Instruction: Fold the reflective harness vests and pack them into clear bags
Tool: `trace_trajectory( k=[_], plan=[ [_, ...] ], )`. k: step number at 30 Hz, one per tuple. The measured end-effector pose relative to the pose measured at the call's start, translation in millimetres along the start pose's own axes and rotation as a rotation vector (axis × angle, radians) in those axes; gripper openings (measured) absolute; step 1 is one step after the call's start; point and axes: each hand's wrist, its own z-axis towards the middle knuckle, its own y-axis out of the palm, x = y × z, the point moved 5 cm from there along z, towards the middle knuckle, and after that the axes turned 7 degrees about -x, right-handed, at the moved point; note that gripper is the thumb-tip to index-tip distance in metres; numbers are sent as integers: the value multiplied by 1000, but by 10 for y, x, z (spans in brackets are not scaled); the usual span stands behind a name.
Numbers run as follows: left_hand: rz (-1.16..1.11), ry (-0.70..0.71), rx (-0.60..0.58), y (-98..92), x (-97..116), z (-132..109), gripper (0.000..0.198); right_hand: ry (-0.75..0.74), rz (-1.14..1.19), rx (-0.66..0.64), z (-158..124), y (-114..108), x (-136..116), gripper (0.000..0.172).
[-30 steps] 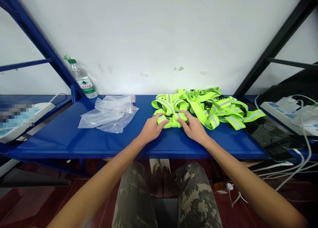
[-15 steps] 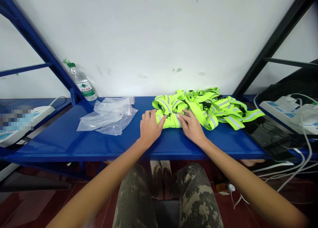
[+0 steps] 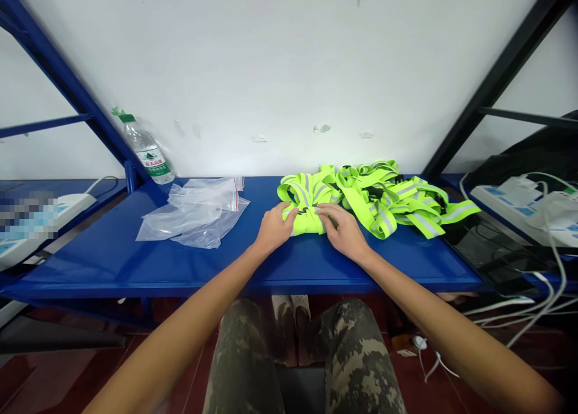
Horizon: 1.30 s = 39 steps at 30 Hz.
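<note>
A neon yellow reflective strap bundle (image 3: 307,220) lies folded on the blue shelf (image 3: 135,263). My left hand (image 3: 272,228) grips its left end with curled fingers. My right hand (image 3: 343,230) presses and pinches its right end. Behind and to the right lies a heap of more neon yellow reflective straps (image 3: 392,197) with black buckles.
Clear zip bags (image 3: 194,212) with red seals lie to the left on the shelf. A water bottle (image 3: 145,149) leans at the back left by the blue frame. Power strips and white cables (image 3: 524,203) sit at the right, with a dark tablet (image 3: 487,245) beside them.
My left hand moved from flat beside the bundle back onto its left end. Both hands have drawn closer together on the folded strap.
</note>
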Motion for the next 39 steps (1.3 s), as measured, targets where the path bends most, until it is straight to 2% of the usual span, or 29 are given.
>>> trace_trajectory(
  k=[1, 4, 8, 12, 14, 18, 23, 25, 28, 33, 36, 39],
  plan=[
    [11, -25, -1, -14, -16, 20, 39, -37, -6, -71, -20, 9, -7, 28],
    [19, -109, -32, -54, -61, 79, 36, -91, -64, -239, -71, 21, 5, 46],
    [62, -121, -13, -82, -47, 55, 37, -140, -237, -307, -63, 33, 0, 44],
    [257, 11, 167, -92, 80, -125, 40, -191, -360, -348, -31, 80, -44, 44],
    [305, 115, 207, -76, 151, -221, 39, -186, -368, -355, -18, 89, -48, 43],
    [304, 304, 135, -62, 204, -305, 45, -129, -320, -333, 7, 65, -19, 41],
    [280, 376, 71, -125, 191, -234, 43, 39, -135, -281, 57, 22, 84, 38],
    [228, 337, 65, -125, 209, -206, 43, 87, -37, -259, 91, 38, 136, 40],
    [190, 205, 74, -83, 222, -190, 45, 117, 67, -203, 150, 79, 204, 48],
    [246, 44, 5, 15, 141, -146, 50, 31, -9, -96, 156, 89, 172, 53],
    [266, -20, -8, 25, 62, -95, 53, -44, -83, -122, 91, 87, 95, 48],
    [263, -4, 47, 15, 43, -58, 49, -139, -155, -216, 41, 105, 23, 65]
  ],
)
